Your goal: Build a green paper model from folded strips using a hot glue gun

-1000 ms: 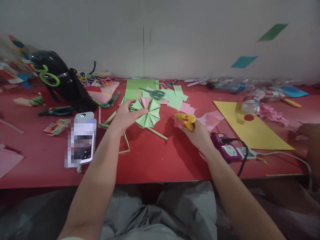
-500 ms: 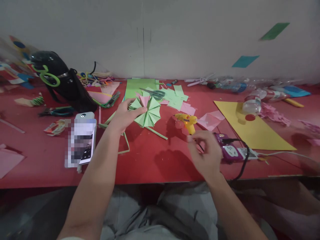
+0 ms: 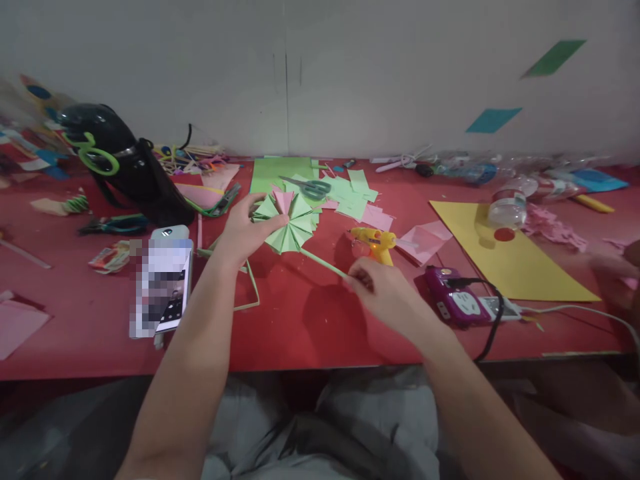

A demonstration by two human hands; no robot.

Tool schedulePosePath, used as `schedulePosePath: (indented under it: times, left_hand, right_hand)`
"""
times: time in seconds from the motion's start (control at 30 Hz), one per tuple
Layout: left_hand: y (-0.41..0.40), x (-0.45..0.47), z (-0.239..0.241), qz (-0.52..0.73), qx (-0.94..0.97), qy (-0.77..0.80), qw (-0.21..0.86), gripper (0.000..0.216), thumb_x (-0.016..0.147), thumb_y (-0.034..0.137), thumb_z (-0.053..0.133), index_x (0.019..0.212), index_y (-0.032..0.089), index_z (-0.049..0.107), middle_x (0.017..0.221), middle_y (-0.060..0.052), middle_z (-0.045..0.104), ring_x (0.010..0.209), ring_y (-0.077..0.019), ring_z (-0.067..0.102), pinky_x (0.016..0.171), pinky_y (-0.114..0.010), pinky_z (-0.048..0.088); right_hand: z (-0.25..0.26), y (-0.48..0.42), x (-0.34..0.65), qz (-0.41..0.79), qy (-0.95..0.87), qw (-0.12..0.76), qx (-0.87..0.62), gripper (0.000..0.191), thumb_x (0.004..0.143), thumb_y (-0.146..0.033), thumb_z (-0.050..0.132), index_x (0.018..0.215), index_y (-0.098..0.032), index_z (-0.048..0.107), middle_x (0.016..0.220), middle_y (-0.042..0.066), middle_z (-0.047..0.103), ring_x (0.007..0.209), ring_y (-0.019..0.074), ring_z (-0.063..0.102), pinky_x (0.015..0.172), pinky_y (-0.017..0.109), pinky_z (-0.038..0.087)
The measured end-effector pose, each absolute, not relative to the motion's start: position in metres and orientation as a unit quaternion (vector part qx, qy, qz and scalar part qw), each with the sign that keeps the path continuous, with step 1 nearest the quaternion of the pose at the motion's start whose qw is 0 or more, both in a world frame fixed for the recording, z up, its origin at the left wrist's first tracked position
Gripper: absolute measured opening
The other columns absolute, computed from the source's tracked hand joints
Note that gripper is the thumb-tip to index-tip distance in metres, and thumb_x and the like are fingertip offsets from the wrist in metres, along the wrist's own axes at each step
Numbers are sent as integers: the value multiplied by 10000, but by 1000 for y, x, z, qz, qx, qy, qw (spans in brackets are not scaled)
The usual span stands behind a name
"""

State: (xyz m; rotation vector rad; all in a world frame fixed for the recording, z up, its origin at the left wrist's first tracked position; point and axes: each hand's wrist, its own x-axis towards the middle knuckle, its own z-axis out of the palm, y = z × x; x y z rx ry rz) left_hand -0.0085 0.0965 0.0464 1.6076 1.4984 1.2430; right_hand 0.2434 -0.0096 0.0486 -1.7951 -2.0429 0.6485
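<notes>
My left hand [image 3: 246, 230] is closed on the edge of a pleated paper rosette [image 3: 289, 233], light green with one pink section, its thumb lying across the front. My right hand [image 3: 375, 283] pinches the near end of a thin green paper strip [image 3: 325, 263], whose far end reaches the rosette's lower edge; whether the two are joined I cannot tell. Just beyond my right hand lies a yellow hot glue gun [image 3: 373, 239] with an orange glow at its handle. Bent green paper strips [image 3: 254, 287] rest beside my left wrist.
Scissors [image 3: 313, 189] and green paper pieces lie behind the rosette. At left are a phone [image 3: 173, 293] and a black bottle case [image 3: 135, 167]. A purple power socket [image 3: 453, 300] with cables sits right, near yellow paper [image 3: 540, 267] and plastic bottles. Another person's blurred hand [image 3: 617, 273] is at far right.
My right hand has moved left from beside the glue gun's handle and taken hold of the green strip, which now slants up off the table. The other person's hand has appeared at right.
</notes>
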Motion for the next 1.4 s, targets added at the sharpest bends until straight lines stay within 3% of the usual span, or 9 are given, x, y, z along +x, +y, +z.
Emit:
schedulePosePath:
  times: [0.13, 0.3, 0.5, 0.77, 1.4]
  left_hand:
    - [95, -9, 49, 467, 614, 574, 274, 590, 673, 357, 790, 1226, 242, 620, 1321, -97, 617, 1304, -301, 534, 1091, -409, 440]
    - [94, -7, 48, 461, 630, 569, 258, 609, 671, 383, 794, 1232, 238, 608, 1300, -92, 629, 1286, -299, 551, 1090, -419, 438]
    - [93, -5, 47, 443, 642, 569, 260, 598, 688, 381, 775, 1245, 253, 597, 1297, -81, 628, 1284, -304, 551, 1073, -430, 448]
    - [95, -6, 43, 433, 654, 566, 254, 595, 701, 435, 783, 1242, 263, 608, 1302, -83, 617, 1282, -314, 544, 1073, -471, 448]
    - [96, -4, 45, 444, 631, 571, 281, 632, 677, 426, 801, 1252, 228, 631, 1335, -121, 629, 1264, -324, 571, 1063, -466, 469]
  right_hand:
    - [63, -22, 271, 240, -701, 298, -602, 137, 910, -290, 577, 949, -208, 678, 874, 38, 729, 748, 174, 657, 681, 292, 489]
    - [80, -20, 265, 178, -667, 438, -575, 198, 901, -373, 643, 984, -210, 718, 797, 30, 693, 629, 140, 590, 559, 270, 462]
    - [83, 12, 238, 193, -631, 529, -533, 198, 947, -381, 579, 975, -198, 650, 787, 34, 694, 649, 134, 646, 636, 287, 560]
    - [70, 22, 234, 211, -641, 541, -502, 154, 927, -336, 607, 928, -189, 653, 753, 28, 686, 634, 135, 659, 627, 288, 576]
    - [86, 26, 205, 123, -698, 440, -551, 170, 908, -213, 532, 820, -192, 676, 698, 31, 687, 599, 154, 630, 637, 287, 469]
